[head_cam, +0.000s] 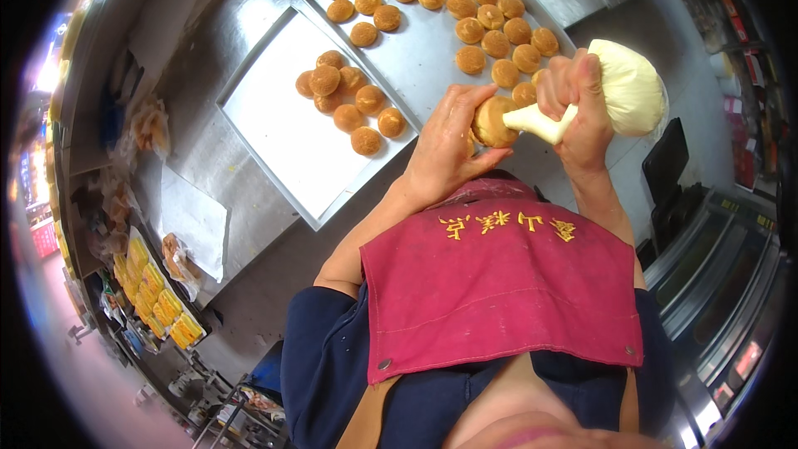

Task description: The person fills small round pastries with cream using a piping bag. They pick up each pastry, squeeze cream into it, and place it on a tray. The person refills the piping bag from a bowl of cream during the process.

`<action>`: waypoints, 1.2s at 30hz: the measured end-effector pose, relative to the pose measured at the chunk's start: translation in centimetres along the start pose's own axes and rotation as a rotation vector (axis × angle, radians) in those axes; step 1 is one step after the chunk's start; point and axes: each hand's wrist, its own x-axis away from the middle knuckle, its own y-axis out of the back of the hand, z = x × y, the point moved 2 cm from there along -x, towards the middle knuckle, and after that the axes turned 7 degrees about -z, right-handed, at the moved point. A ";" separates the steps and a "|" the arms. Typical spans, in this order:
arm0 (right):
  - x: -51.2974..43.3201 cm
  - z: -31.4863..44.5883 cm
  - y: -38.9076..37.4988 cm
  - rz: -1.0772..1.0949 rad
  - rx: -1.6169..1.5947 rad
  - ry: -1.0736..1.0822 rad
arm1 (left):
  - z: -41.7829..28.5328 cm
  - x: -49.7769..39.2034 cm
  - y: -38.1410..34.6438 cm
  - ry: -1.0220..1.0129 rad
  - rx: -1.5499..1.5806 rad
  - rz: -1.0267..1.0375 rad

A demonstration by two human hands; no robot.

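My left hand holds a round golden-brown cream puff, its fingers above and its thumb below. My right hand grips a piping bag full of pale yellow cream by its twisted neck; the narrow end touches the puff. Part of another puff shows under my left hand. Beyond my hands lies a metal baking tray with many browned puffs spread over it. A second tray, lined with white paper, overlaps its left side and bears several puffs, some of them piled up.
Both trays rest on a stainless steel table. At the left stand a tray of yellow packaged pastries, a white sheet and plastic bags. A dark glass-fronted appliance is at the lower right, with stocked shelves above it.
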 end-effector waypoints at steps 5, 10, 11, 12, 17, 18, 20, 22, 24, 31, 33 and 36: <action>0.3 -0.6 0.3 -0.006 0.176 0.011 | 0.1 0.0 0.2 -0.025 -0.051 -0.002; 0.0 -1.3 -0.1 0.061 -0.030 -0.100 | 0.3 0.5 0.6 -0.003 -0.035 -0.005; -0.1 -1.1 -0.2 0.108 -0.113 -0.093 | 0.6 0.8 0.8 0.011 -0.064 0.015; -0.3 -0.9 -0.1 0.082 -0.130 -0.068 | 1.0 1.0 1.0 0.027 -0.080 0.027; -1.0 2.2 1.6 0.050 -0.157 0.074 | 5.8 2.3 6.2 0.186 -0.298 -0.197; -1.0 2.7 2.1 0.028 -0.147 0.079 | 7.0 2.5 8.1 0.193 -0.435 -0.248; -1.0 3.1 2.8 -0.009 -0.145 0.083 | 9.3 3.2 10.9 0.245 -0.700 -0.238; -1.0 2.8 3.2 -0.014 -0.118 0.060 | 11.2 3.6 12.5 0.221 -0.903 -0.123; -0.7 2.2 3.3 -0.028 -0.107 0.027 | 12.8 3.7 12.7 0.173 -1.030 -0.037; -0.1 1.2 2.7 0.020 -0.097 -0.019 | 14.4 4.2 12.1 0.109 -1.201 -0.031; -0.1 1.2 2.9 0.010 -0.061 -0.015 | 14.1 4.9 12.4 0.172 -1.122 -0.075; 0.0 1.2 3.5 -0.004 -0.033 -0.013 | 13.7 6.4 13.1 0.309 -0.949 -0.209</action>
